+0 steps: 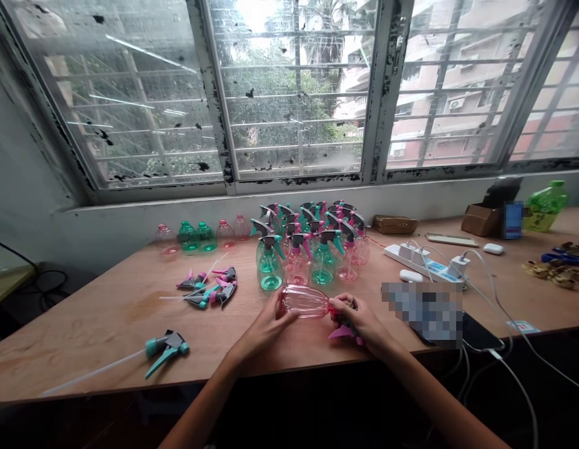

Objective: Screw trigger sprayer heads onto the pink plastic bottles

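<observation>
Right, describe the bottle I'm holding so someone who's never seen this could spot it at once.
Start with the wooden table under the windows and find the cluster of spray bottles standing on it. Just in front of them, a see-through pink bottle is held sideways, between the left hand and the right hand. Its neighbours stand upright; only this one is horizontal.

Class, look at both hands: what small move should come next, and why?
Probably a twist of the spray head by the right hand, which grips it at the neck of the sideways pink bottle, while the left hand holds the base end; how tightly it sits is hidden.
</observation>
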Demonstrator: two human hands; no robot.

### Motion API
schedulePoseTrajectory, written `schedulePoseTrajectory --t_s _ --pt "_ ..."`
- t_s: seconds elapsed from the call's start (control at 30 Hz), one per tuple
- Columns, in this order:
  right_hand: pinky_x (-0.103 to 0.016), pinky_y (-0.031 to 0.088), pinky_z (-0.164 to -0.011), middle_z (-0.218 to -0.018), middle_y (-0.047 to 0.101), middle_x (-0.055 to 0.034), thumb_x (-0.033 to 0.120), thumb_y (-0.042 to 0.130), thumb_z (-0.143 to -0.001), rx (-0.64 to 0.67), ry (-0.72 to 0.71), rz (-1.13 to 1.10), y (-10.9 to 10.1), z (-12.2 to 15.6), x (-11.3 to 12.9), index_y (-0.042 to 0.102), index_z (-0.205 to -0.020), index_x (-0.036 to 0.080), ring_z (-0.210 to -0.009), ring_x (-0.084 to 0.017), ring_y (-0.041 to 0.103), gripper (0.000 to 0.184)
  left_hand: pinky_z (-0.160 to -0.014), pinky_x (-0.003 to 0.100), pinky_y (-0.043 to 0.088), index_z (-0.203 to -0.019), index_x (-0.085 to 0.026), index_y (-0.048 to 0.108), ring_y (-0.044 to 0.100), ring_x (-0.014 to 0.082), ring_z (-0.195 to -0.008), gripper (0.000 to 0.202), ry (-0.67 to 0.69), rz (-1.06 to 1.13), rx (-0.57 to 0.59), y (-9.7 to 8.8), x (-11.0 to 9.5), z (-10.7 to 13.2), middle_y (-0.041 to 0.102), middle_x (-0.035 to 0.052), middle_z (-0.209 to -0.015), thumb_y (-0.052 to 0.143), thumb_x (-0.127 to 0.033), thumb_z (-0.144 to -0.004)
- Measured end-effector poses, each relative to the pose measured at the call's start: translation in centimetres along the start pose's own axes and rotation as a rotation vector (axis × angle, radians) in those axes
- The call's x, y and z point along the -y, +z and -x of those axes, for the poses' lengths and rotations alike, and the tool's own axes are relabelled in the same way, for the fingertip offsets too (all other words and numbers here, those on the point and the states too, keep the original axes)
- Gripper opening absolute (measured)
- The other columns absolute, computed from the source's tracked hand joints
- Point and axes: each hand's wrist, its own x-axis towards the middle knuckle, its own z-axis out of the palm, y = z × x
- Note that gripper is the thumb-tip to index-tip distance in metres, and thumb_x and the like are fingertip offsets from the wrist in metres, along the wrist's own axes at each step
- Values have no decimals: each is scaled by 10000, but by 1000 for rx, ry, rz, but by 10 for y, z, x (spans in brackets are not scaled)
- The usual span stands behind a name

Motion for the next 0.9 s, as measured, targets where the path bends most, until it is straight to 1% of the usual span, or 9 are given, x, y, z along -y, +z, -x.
schedulePoseTrajectory --t_s 0.07,0.13,0.27,0.43,0.6,0.7,0.8,0.83,0.9 --pt "-227 467 -543 -648 648 9 504 815 -753 -26 -9 -52 -5 6 2 611 -778 185 -565 -128 582 379 -1088 471 402 -1323 -181 598 580 322 -1237 653 -69 109 9 0 -3 -12 659 135 -1318 430 -675 -929" --pt "-218 461 -544 -638 639 18 493 817 -757 -47 -15 -120 -8 12 4 604 -771 194 -561 -123 567 368 -1029 471 430 -1232 -142 651 634 309 -1119 674 -100 149 -10 2 -3 -30 700 147 -1223 347 -675 -953" --pt "-219 459 -543 -630 633 25 503 812 -764 -25 -4 -243 -11 19 6 589 -782 210 -551 -124 551 369 -872 406 496 -1014 -120 738 675 267 -921 481 -172 226 96 13 7 -62 755 124 -1014 628 -564 -865" --pt "-207 457 -549 -623 623 31 480 818 -770 -14 8 -258 -13 21 6 591 -796 211 -559 -120 547 353 -860 352 489 -994 -125 738 676 240 -900 378 -199 336 145 28 20 -72 760 99 -958 785 -432 -779" --pt "-207 453 -557 -630 626 28 476 819 -769 -11 -1 -234 -14 21 6 597 -814 210 -567 -120 548 350 -870 365 498 -1084 -122 703 689 269 -950 480 -214 436 155 25 8 -58 752 142 -1046 721 -527 -828" --pt "-217 447 -554 -641 628 25 485 827 -756 -25 -9 -224 -13 20 5 595 -811 207 -565 -123 551 366 -850 393 524 -1166 -129 664 692 290 -991 648 -236 478 152 16 0 -36 708 179 -1172 512 -694 -888" --pt "-230 444 -552 -655 635 22 487 848 -731 -35 -9 -194 -11 17 1 599 -815 203 -561 -127 556 387 -819 376 538 -1270 -183 599 656 298 -1080 761 -237 463 59 11 0 -8 606 164 -1358 360 -790 -878" --pt "-234 444 -553 -661 641 19 487 848 -732 -34 -15 -172 -11 17 -1 604 -826 201 -563 -129 560 387 -776 379 551 -1299 -190 581 658 317 -1075 810 -227 407 8 12 1 1 579 169 -1390 358 -824 -847" --pt "-242 440 -559 -671 653 10 493 831 -754 -9 -31 -115 -11 15 -5 615 -845 195 -570 -134 569 380 -750 359 552 -1370 -200 518 627 348 -1131 843 -208 358 -37 17 3 16 495 174 -1470 560 -795 -775"
